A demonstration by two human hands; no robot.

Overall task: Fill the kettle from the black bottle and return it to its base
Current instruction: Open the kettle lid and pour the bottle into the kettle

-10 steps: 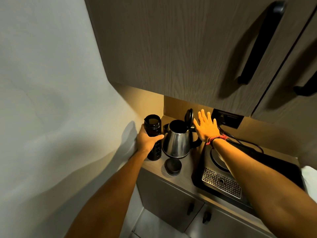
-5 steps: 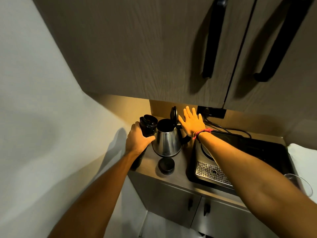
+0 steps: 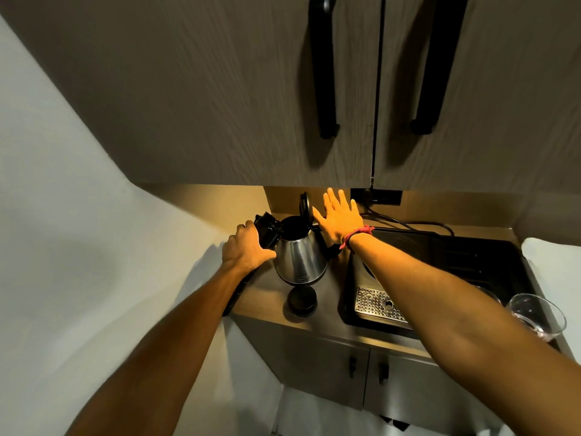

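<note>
Black bottle (image 3: 266, 231) tilted, mouth at rim of kettle (image 3: 300, 258), your left hand (image 3: 246, 251) wrapped around its body. Kettle stands on desk (image 3: 267, 291), lid (image 3: 305, 205) raised. Your right hand (image 3: 341, 217) flat, fingers spread, beside lid. Bottle cap (image 3: 302, 299) lies before kettle.

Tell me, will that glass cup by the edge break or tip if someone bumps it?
Probably yes to both. The glass cup looks thin and clear, so it is likely fragile and light. It sits at the counter's right end near the front edge, beside the right arm, so a nudge could well tip it or send it off.
</note>
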